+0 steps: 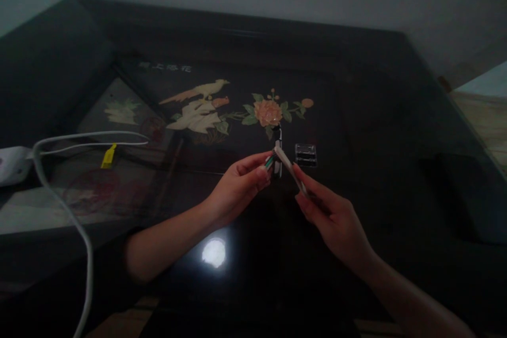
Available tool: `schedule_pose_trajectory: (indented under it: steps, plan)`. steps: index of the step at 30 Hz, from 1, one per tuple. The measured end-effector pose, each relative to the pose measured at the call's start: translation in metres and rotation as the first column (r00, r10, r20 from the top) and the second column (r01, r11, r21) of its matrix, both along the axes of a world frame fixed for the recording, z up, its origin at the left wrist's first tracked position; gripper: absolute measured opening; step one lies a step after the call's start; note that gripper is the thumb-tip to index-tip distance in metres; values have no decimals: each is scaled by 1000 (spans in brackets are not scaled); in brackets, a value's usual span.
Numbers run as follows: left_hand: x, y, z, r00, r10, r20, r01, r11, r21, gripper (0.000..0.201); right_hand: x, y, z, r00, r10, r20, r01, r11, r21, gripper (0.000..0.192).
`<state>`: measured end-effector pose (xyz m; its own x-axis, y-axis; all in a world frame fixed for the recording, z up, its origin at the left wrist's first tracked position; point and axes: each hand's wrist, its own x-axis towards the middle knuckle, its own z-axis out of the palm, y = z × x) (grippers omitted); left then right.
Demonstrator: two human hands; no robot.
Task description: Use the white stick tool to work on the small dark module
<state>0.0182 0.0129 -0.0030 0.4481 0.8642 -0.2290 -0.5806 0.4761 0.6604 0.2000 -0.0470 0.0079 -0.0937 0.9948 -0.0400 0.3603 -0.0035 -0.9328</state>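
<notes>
My left hand (245, 177) is closed, thumb and fingers pinching a small, narrow green piece (270, 161) whose kind I cannot make out. My right hand (335, 216) pinches a thin, pale, flat strip-like piece (291, 166) by its lower end. The strip's upper end meets the tip of the green piece, or passes just in front of it; which of the two I cannot tell. Behind both hands a slim black and silver object (278, 137) is partly hidden. Just to the right, a small dark slotted holder (306, 155) lies on the glossy black table (368, 116).
A white power strip or adapter (13, 165) sits at the left edge. Its white cable (85, 243) loops down the left side, near a yellow tag (108, 156). Flower and bird inlays (267, 111) decorate the tabletop. A dark flat shape (471, 195) is at the right.
</notes>
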Motion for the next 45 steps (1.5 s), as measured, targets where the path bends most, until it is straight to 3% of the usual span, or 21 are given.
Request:
schedule_pose_trajectory:
  steps: [6,16,23,36,45]
  plan:
    - [1,0,0,1000,9,8,-9,1000,2,39,0,0,0,1000,-9,-9,9,1000,-5,43]
    - [0,1,-2,1000,5,-5,-5,1000,19,41,-3,-6,4,986,148,-71,-145,988,50,47]
    - [0,0,-3,1000,7,3,-7,1000,-5,43,-2,-4,-1,992,115,-57,-109,990,93,46]
    - [1,0,0,1000,4,11,-4,1000,-8,39,0,0,-3,1000,3,-7,-3,999,34,45]
    - [0,0,-1,1000,14,4,-14,1000,4,45,-4,-5,1,996,83,-31,-82,995,48,44]
